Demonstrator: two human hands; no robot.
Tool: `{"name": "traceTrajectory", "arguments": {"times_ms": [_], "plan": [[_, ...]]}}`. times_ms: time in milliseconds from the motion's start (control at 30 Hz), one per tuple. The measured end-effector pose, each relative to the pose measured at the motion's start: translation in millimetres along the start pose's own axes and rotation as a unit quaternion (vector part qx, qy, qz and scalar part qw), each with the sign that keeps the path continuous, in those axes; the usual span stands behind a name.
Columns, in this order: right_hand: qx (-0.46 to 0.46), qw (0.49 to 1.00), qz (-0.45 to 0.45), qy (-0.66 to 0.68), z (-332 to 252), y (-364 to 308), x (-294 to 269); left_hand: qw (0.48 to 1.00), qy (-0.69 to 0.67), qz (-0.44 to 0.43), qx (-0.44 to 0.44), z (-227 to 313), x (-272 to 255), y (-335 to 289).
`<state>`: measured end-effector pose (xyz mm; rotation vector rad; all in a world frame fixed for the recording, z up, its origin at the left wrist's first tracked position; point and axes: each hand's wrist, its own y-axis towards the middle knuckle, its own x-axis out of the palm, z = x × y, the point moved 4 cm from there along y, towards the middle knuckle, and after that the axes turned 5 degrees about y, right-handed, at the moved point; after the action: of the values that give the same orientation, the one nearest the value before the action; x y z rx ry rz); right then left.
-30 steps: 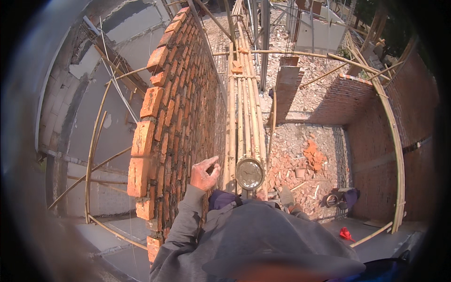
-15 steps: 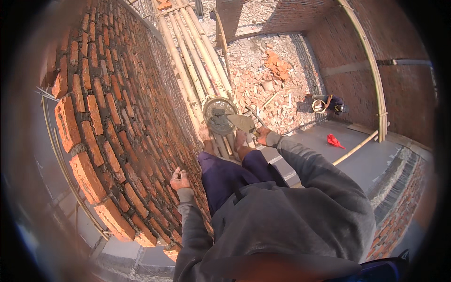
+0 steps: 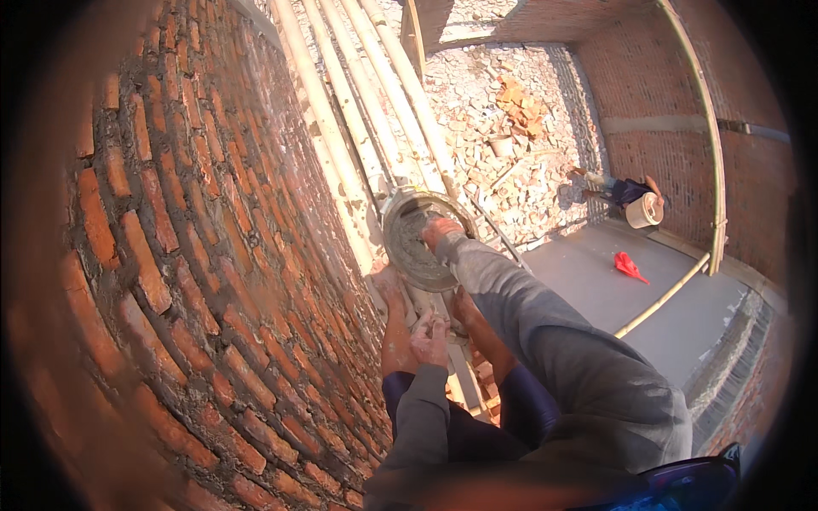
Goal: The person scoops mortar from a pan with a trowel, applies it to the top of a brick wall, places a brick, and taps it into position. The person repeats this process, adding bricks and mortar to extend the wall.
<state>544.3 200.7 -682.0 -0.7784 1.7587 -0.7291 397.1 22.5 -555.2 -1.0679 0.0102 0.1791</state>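
Note:
My right hand (image 3: 439,232) reaches down into a round bucket (image 3: 394,247) of wet grey mortar (image 3: 411,237). Its fingers are closed round the handle of a trowel, whose blade is mostly hidden by the hand and the mortar. The bucket sits on bamboo poles, just beyond my bare feet. My left hand (image 3: 430,338) is low between my shins, fingers curled together; whether anything small is in them cannot be made out. To my left rises a brick wall (image 3: 213,281) with grey mortar joints, apart from both hands.
Long bamboo poles (image 3: 388,94) run ahead as a raised walkway. Below lie broken bricks (image 3: 477,102) and a grey slab (image 3: 588,268) with a red bag (image 3: 629,266). A person (image 3: 626,189) down there carries a pale bucket (image 3: 644,211). An upright bamboo pole (image 3: 709,128) stands at the right.
My right hand has taken the trowel from beside the bucket down into it. My left hand has moved right, away from the wall, and I lean further forward. The person below has lifted the bucket.

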Motion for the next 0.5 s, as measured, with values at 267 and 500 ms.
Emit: {"name": "traceTrajectory", "arguments": {"times_ms": [267, 500], "plan": [[-0.045, 0.995, 0.028, 0.089, 22, -161, 82, 0.977, -0.166, 0.032, -0.129, 18, 11, 45], [0.054, 0.963, 0.143, 0.222, 56, -107, 65, 0.978, -0.143, 0.038, -0.147, 21, 13, 49]]}}
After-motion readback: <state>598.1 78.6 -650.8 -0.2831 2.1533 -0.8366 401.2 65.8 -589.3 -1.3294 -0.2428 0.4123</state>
